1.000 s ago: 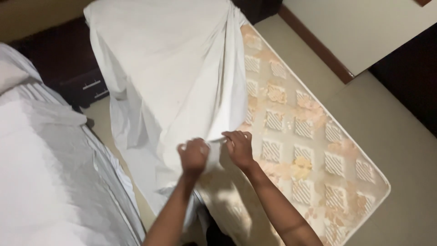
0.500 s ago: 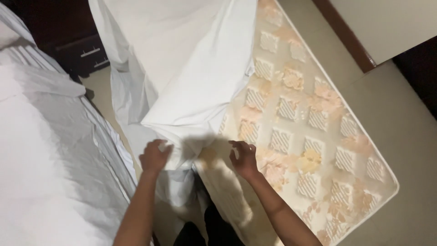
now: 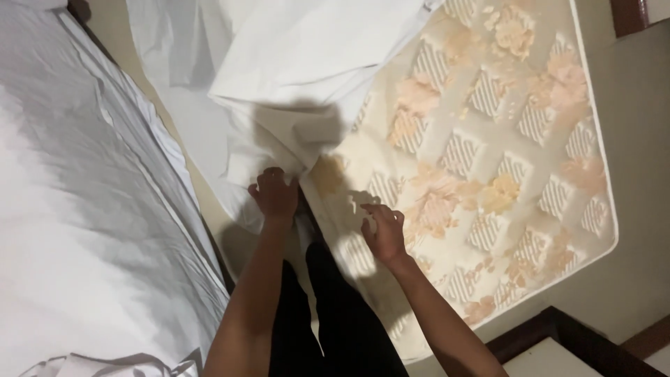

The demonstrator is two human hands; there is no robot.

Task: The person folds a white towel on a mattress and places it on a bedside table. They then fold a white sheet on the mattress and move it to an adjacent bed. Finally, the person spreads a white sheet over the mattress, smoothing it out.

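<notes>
Head view: left hand (image 3: 276, 195) pinches the white sheet (image 3: 307, 63) edge; right hand (image 3: 382, 230), loosely curled beside it, holds nothing, resting on the bare mattress (image 3: 502, 139).

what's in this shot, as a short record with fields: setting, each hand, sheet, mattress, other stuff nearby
setting: bedroom seen from above, person standing at the mattress edge
left hand: closed on the edge of the white sheet
right hand: fingers curled, resting on the bare mattress, apart from the sheet
sheet: crumpled, covering the far part of the mattress and hanging over its side
mattress: cream with a peach floral quilted pattern, mostly uncovered
nearby: second bed with white bedding, dark wooden furniture
</notes>
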